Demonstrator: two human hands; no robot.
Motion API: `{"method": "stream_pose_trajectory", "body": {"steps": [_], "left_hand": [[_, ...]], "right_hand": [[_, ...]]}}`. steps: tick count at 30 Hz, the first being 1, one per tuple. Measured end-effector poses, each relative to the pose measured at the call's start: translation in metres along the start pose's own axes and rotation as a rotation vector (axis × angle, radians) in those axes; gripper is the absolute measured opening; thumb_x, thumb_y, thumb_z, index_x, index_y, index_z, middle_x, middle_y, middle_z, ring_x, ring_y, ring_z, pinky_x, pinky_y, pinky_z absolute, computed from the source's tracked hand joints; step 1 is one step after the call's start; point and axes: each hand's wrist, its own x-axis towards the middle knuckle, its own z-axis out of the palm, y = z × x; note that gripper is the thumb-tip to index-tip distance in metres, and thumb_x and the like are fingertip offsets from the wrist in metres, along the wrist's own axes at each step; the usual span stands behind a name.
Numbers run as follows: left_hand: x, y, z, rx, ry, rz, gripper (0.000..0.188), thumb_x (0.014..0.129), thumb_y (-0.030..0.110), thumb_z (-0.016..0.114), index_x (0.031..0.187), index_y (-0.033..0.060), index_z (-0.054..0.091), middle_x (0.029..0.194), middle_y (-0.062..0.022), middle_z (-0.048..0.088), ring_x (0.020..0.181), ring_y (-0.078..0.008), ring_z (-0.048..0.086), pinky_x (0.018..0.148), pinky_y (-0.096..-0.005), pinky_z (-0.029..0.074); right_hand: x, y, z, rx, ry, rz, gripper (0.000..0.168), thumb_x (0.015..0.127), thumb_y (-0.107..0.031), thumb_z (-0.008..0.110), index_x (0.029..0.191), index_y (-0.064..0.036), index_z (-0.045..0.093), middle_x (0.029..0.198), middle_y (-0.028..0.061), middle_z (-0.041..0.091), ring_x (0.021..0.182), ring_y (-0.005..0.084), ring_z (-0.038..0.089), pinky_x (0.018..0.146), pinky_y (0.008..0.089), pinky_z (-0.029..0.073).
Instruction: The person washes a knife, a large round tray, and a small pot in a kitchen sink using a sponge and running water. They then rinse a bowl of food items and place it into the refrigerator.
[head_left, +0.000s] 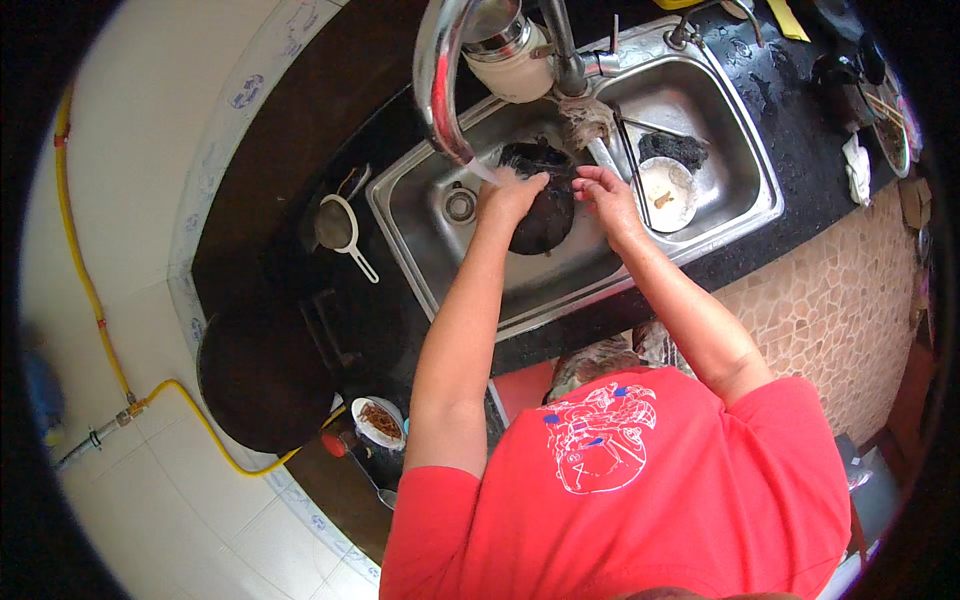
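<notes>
A black round pan (541, 225) is tilted in the left basin of a steel double sink (487, 277). Water runs from the curved chrome faucet (442, 112) onto my left hand (511, 193), which lies over the pan's left part with its thumb pointing right. Splashing hides its fingertips, so its hold on the pan cannot be told. At the pan's right edge is my right hand (606, 196), with bent, parted fingers and nothing visible in them. A crumpled mesh scrubber (586, 122) rests on the divider just above it.
The right basin holds a white bowl (666, 196) with scraps, a dark scouring pad (673, 150) and black chopsticks (632, 169). A white-handled strainer (341, 229) lies on the left counter. Further down are a large black round lid (262, 382) and a bowl of brown strips (379, 422).
</notes>
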Motion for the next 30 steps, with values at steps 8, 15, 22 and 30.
{"method": "stream_pose_trajectory", "body": {"steps": [8, 15, 22, 30], "left_hand": [[-0.075, -0.05, -0.001, -0.691, 0.002, -0.006, 0.042, 0.07, 0.027, 0.075, 0.094, -0.0036, 0.061, 0.086, -0.0077, 0.065, 0.073, -0.0161, 0.058, 0.069, -0.0294, 0.046], [-0.09, -0.075, 0.027, -0.568, 0.26, 0.171, 0.056, 0.07, 0.035, 0.076, 0.103, -0.0072, 0.057, 0.089, -0.0168, 0.065, 0.078, -0.0206, 0.06, 0.072, -0.0319, 0.046], [-0.068, -0.062, 0.004, -0.414, 0.401, 0.222, 0.061, 0.066, 0.043, 0.075, 0.097, -0.0077, 0.058, 0.084, -0.0234, 0.064, 0.081, -0.035, 0.062, 0.072, -0.0375, 0.047], [-0.094, -0.072, 0.008, -0.686, 0.252, 0.172, 0.042, 0.071, 0.032, 0.074, 0.088, -0.004, 0.06, 0.077, -0.0122, 0.065, 0.07, -0.0183, 0.059, 0.067, -0.0326, 0.046]], "right_hand": [[0.002, -0.007, 0.003, -0.078, 0.005, -0.305, 0.023, 0.089, -0.007, 0.051, 0.111, -0.001, 0.056, 0.097, 0.0042, 0.062, 0.086, 0.01, 0.056, 0.078, 0.0224, 0.044], [0.002, -0.004, -0.014, -0.077, -0.057, -0.178, 0.023, 0.088, -0.006, 0.05, 0.108, 0.001, 0.056, 0.093, 0.0053, 0.062, 0.081, 0.0107, 0.056, 0.077, 0.023, 0.045], [-0.012, 0.013, -0.026, -0.149, -0.079, -0.111, 0.023, 0.087, -0.005, 0.049, 0.107, 0.002, 0.056, 0.089, 0.0054, 0.063, 0.077, 0.0102, 0.056, 0.072, 0.0234, 0.045], [-0.02, -0.002, 0.016, -0.417, -0.139, -0.339, 0.041, 0.088, -0.028, 0.054, 0.121, -0.003, 0.053, 0.115, 0.0162, 0.057, 0.108, 0.0239, 0.054, 0.093, 0.0321, 0.039]]}}
